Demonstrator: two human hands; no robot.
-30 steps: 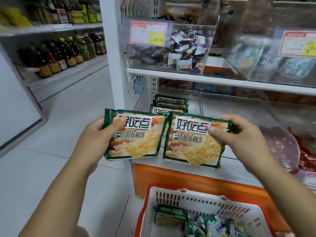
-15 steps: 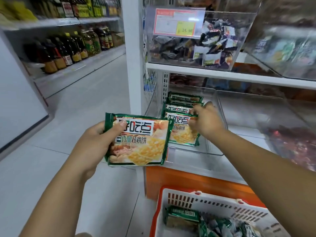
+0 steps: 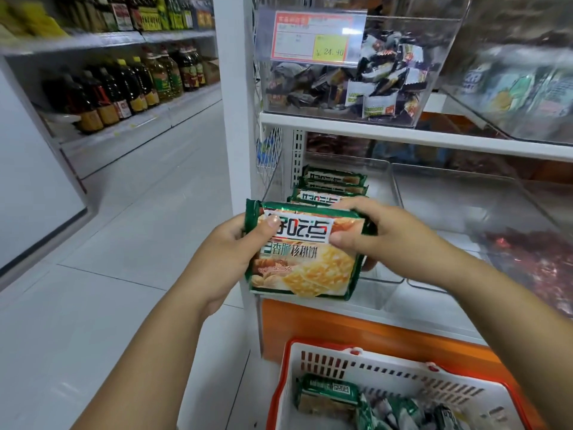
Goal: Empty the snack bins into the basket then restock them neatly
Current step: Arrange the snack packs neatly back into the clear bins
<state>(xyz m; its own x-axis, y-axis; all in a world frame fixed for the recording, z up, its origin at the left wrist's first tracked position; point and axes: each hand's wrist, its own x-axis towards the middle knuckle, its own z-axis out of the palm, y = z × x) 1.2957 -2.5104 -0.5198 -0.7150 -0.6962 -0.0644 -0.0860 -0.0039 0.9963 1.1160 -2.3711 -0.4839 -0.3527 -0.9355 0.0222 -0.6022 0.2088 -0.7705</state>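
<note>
The biscuit packet (image 3: 305, 265), green-edged and facing the camera, is held upright just in front of the clear bin (image 3: 395, 193) on the lower shelf (image 3: 434, 305). It is gripped by both hands. The left hand (image 3: 226, 252) is wrapped round its left edge with the thumb pressed on the upper front. The right hand (image 3: 381, 240) pinches the upper right part, thumb on the white label and fingers behind. A two-handed hold of this kind is probably used so that the packet can be squared up and slid in straight.

Inside the bin a row of like packets (image 3: 331, 184) is stood on edge, one behind another, labels forward (the neat order asked for, it would seem). The held packet is judged to be meant for the front of that row; whether it touches the row cannot be told.

Below, the white basket (image 3: 403, 373) with its red rim is set near the shelf foot, within easy reach. More loose packets (image 3: 328, 395) are seen in it, so the restocking is judged only partly done.
</note>
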